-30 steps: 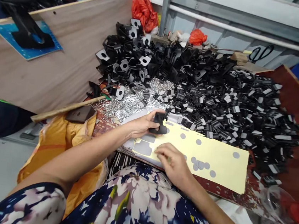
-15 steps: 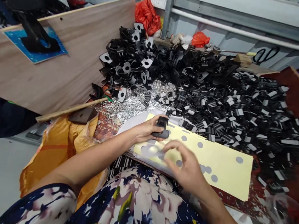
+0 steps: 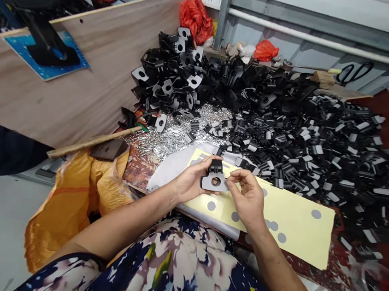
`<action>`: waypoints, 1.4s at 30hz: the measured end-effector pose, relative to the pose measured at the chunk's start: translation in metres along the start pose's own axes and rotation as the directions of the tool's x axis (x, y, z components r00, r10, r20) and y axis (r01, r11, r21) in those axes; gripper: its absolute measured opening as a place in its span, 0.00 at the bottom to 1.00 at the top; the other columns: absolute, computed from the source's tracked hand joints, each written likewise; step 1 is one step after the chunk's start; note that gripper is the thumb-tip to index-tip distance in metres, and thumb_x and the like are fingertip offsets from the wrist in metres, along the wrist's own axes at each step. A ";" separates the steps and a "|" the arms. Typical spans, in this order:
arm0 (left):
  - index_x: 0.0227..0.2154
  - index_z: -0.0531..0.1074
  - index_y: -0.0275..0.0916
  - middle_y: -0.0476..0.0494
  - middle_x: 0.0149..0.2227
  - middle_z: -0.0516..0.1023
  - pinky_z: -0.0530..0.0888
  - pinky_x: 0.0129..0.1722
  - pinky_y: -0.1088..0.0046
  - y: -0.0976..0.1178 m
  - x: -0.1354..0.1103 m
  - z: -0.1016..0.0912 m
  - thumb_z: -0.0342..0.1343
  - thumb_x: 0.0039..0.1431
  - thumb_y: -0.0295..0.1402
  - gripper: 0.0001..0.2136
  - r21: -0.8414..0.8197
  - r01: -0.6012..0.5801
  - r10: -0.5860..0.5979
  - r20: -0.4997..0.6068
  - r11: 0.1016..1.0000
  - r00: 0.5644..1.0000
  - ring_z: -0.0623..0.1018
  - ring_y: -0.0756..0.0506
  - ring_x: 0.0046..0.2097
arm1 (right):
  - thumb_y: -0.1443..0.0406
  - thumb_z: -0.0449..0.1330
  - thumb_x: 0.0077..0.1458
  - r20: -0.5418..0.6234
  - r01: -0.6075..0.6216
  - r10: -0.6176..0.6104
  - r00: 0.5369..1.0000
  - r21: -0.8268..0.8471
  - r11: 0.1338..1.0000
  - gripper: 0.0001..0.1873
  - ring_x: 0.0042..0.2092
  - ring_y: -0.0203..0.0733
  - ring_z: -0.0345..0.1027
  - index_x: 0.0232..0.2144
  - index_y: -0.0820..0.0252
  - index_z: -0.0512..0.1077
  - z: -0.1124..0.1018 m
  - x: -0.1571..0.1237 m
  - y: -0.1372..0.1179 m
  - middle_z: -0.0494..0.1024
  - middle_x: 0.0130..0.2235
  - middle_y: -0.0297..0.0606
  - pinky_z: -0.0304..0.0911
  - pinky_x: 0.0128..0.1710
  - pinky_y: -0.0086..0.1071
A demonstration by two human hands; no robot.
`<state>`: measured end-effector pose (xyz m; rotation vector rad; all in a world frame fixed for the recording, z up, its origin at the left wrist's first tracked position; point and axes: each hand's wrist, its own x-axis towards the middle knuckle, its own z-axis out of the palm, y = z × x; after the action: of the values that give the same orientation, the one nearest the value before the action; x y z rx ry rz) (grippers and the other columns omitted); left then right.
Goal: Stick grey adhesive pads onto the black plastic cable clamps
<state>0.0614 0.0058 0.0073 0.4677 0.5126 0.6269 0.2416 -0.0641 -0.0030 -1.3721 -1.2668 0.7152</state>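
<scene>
My left hand [image 3: 190, 183] grips a black plastic clip [image 3: 216, 167] above the yellow backing sheet. A flat grey pad [image 3: 207, 183] with a round hole lies along the clip's near face. At the pad's right end, my right hand [image 3: 249, 201] pinches its edge between thumb and forefinger, the other fingers curled. Below both hands, the yellow backing sheet [image 3: 300, 226] carries several grey dots and spans the table's front edge. Part of the clip is hidden behind the pad and my left fingers.
Black clip parts [image 3: 287, 123] are heaped across the table's back and right. Loose metal pins [image 3: 167, 138] lie left of centre, near a wooden stick [image 3: 93, 143]. A wooden board [image 3: 113, 58] walls the left side. An orange-yellow bag [image 3: 59, 205] hangs at front left.
My right hand has moved up to the clip, and the grey pad now shows on the clip's face. My left hand has turned the clip so its holed face points toward me.
</scene>
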 end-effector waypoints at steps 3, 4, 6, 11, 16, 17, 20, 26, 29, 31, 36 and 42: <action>0.53 0.75 0.45 0.43 0.44 0.74 0.82 0.36 0.60 0.001 0.000 0.001 0.65 0.63 0.45 0.19 -0.006 -0.002 0.002 -0.006 1.000 1.000 0.75 0.46 0.34 | 0.63 0.65 0.60 0.005 0.008 -0.008 1.000 -0.014 1.000 0.07 0.42 0.44 0.74 0.42 0.53 0.74 0.001 0.001 0.002 0.78 0.38 0.37 0.73 0.47 0.40; 0.53 0.75 0.45 0.43 0.43 0.73 0.82 0.36 0.60 0.001 0.000 0.001 0.65 0.63 0.45 0.19 -0.006 -0.004 0.004 -0.007 1.000 1.000 0.75 0.46 0.34 | 0.63 0.65 0.60 0.007 0.010 -0.010 1.000 -0.020 1.000 0.07 0.42 0.44 0.74 0.42 0.53 0.75 0.001 0.001 0.002 0.78 0.38 0.37 0.73 0.48 0.40; 0.52 0.74 0.45 0.43 0.42 0.73 0.82 0.35 0.61 0.000 0.001 0.001 0.64 0.63 0.45 0.18 -0.006 -0.005 0.005 -0.009 1.000 1.000 0.74 0.47 0.34 | 0.64 0.65 0.60 0.010 0.011 -0.010 1.000 -0.030 0.999 0.06 0.42 0.44 0.74 0.41 0.52 0.75 0.002 0.001 0.003 0.78 0.39 0.37 0.73 0.48 0.40; 0.53 0.74 0.45 0.44 0.42 0.72 0.82 0.36 0.59 0.000 0.002 -0.001 0.64 0.63 0.45 0.19 -0.007 -0.009 0.009 -0.011 1.000 1.000 0.73 0.47 0.34 | 0.65 0.64 0.60 0.017 0.008 -0.007 1.000 -0.039 0.999 0.06 0.43 0.44 0.74 0.41 0.52 0.75 0.004 0.002 0.005 0.79 0.39 0.37 0.71 0.48 0.41; 0.53 0.73 0.45 0.45 0.44 0.72 0.82 0.37 0.61 0.001 -0.003 0.003 0.69 0.57 0.38 0.22 0.013 -0.029 0.029 -0.002 0.999 1.000 0.74 0.47 0.36 | 0.67 0.63 0.60 0.020 0.039 -0.037 0.999 -0.090 0.995 0.07 0.42 0.44 0.75 0.41 0.52 0.74 0.004 0.001 0.001 0.78 0.39 0.35 0.71 0.48 0.40; 0.53 0.72 0.45 0.45 0.44 0.73 0.81 0.37 0.62 0.000 -0.004 0.003 0.70 0.55 0.36 0.24 0.035 -0.040 0.040 -0.003 0.999 0.999 0.75 0.47 0.36 | 0.67 0.63 0.60 0.022 0.055 -0.053 0.998 -0.107 0.993 0.07 0.42 0.44 0.75 0.42 0.52 0.74 0.004 0.001 0.000 0.78 0.39 0.35 0.71 0.48 0.40; 0.55 0.69 0.47 0.47 0.42 0.72 0.79 0.37 0.66 -0.005 -0.002 0.004 0.73 0.51 0.33 0.30 0.132 -0.087 0.092 -0.030 0.987 0.995 0.76 0.47 0.37 | 0.68 0.62 0.61 0.036 0.099 -0.094 0.995 -0.150 0.984 0.08 0.42 0.44 0.75 0.43 0.52 0.73 0.004 0.002 -0.003 0.78 0.38 0.35 0.72 0.47 0.39; 0.52 0.70 0.45 0.48 0.42 0.74 0.75 0.35 0.74 -0.020 0.008 0.002 0.70 0.53 0.30 0.24 0.407 -0.266 0.337 -0.110 0.874 0.935 0.75 0.48 0.37 | 0.69 0.59 0.63 0.062 0.238 -0.230 0.971 -0.323 0.916 0.10 0.40 0.45 0.76 0.46 0.51 0.70 0.016 -0.002 0.000 0.78 0.38 0.36 0.73 0.42 0.39; 0.49 0.73 0.43 0.47 0.44 0.75 0.75 0.46 0.74 -0.025 0.010 -0.002 0.67 0.51 0.25 0.21 0.586 -0.375 0.535 -0.121 0.718 0.836 0.75 0.46 0.46 | 0.72 0.56 0.65 0.105 0.445 -0.456 0.884 -0.491 0.749 0.18 0.40 0.47 0.74 0.55 0.53 0.66 0.023 -0.008 0.005 0.77 0.41 0.40 0.72 0.41 0.41; 0.48 0.73 0.43 0.47 0.45 0.75 0.76 0.45 0.73 -0.027 0.010 -0.005 0.67 0.50 0.27 0.21 0.616 -0.389 0.575 -0.130 0.685 0.808 0.75 0.46 0.47 | 0.73 0.57 0.65 0.115 0.509 -0.570 0.814 -0.615 0.602 0.25 0.44 0.49 0.73 0.61 0.54 0.62 0.023 -0.009 0.006 0.76 0.47 0.45 0.71 0.43 0.44; 0.52 0.70 0.49 0.50 0.42 0.72 0.74 0.23 0.77 -0.029 0.001 -0.001 0.69 0.51 0.33 0.25 0.531 -0.235 0.387 -0.195 0.814 0.901 0.74 0.47 0.35 | 0.61 0.73 0.55 0.010 0.236 -0.275 0.961 -0.544 0.805 0.43 0.52 0.55 0.70 0.67 0.54 0.58 0.004 -0.003 -0.002 0.74 0.54 0.49 0.70 0.52 0.51; 0.51 0.73 0.50 0.52 0.33 0.76 0.72 0.20 0.76 0.003 -0.009 0.002 0.67 0.48 0.26 0.26 0.559 0.148 -0.089 -0.132 0.816 0.987 0.74 0.48 0.26 | 0.59 0.71 0.58 0.551 -0.147 0.232 0.802 -0.194 0.970 0.26 0.34 0.41 0.72 0.57 0.51 0.74 -0.030 0.023 -0.008 0.80 0.36 0.33 0.67 0.34 0.35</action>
<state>0.0552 0.0019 0.0137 0.9678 0.8260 0.3656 0.2727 -0.0522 0.0167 -1.4697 -1.6861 1.2684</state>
